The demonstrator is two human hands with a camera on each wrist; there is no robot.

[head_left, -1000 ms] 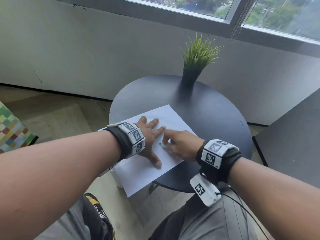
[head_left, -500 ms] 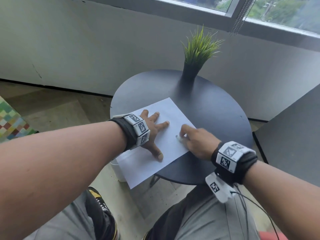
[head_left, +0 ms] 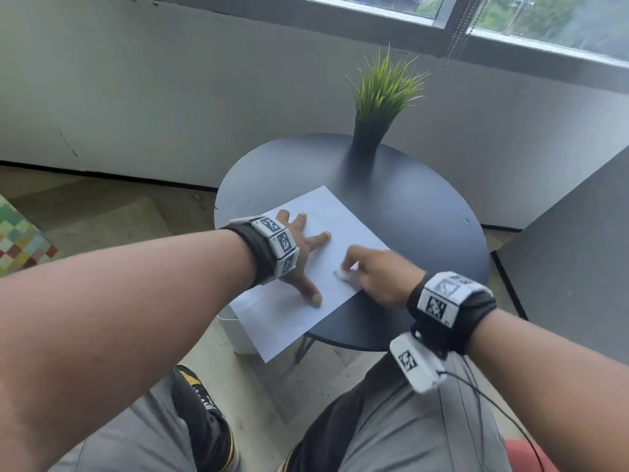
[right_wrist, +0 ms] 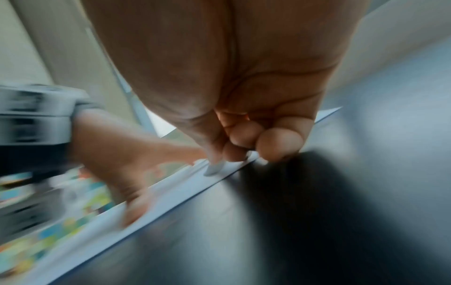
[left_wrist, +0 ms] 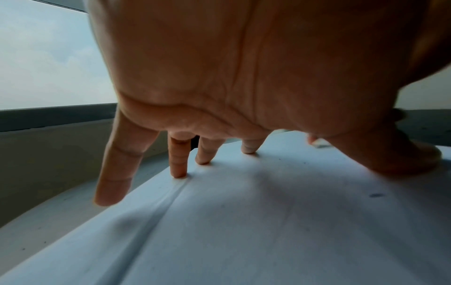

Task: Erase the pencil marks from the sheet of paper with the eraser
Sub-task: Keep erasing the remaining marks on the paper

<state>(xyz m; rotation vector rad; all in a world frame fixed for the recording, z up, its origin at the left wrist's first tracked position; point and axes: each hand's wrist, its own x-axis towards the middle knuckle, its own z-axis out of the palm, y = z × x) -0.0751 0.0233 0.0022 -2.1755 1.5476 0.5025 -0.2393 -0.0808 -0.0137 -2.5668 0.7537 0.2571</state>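
White paper sheet [head_left: 316, 267] lies under the flat, spread left hand [head_left: 299, 253]; the right hand [head_left: 377, 274] pinches an eraser [head_left: 341, 274] on it.

The right hand [head_left: 377, 274] with the white eraser [head_left: 341, 274] has moved over the sheet of paper [head_left: 306, 267]: first it went away from the left hand [head_left: 299, 257] toward the sheet's right edge, now it is a little nearer to it again, blurred.

White sheet of paper [head_left: 306, 311] on a black round table [head_left: 425, 233] (eraser [head_left: 340, 274] seemingly white), green plant [head_left: 384, 86] at twelve o'clock.
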